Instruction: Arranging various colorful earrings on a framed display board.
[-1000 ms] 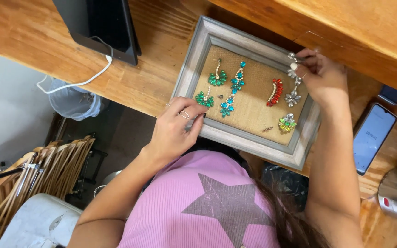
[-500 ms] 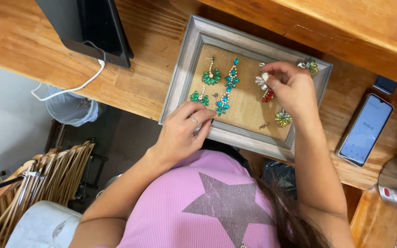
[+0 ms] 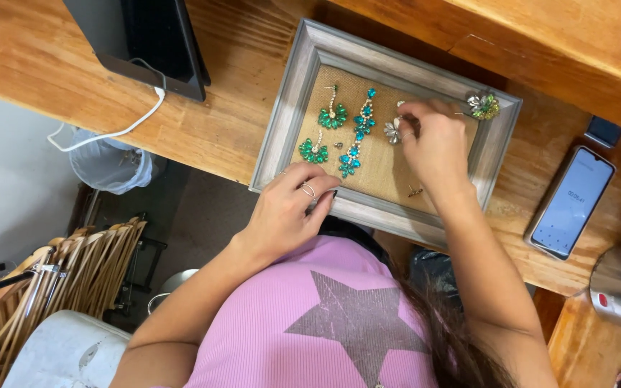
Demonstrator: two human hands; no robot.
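While the left hand [image 3: 292, 208] rests loosely curled on the near rail of the frame [image 3: 289, 108], the right hand [image 3: 433, 140] pinches a silver earring [image 3: 394, 131] over the burlap, right of the blue earring [image 3: 357, 133]. Steady the frame; press the post in straight.

Wooden counter [image 3: 210, 122], grey picture frame [image 3: 282, 122], smartphone [image 3: 571, 202], dark monitor base [image 3: 159, 43], white cable [image 3: 120, 129]

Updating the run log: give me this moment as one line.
left hand: rests on grey frame edge | right hand: pinches silver flower earring over burlap | green earrings, blue earring pinned | phone right
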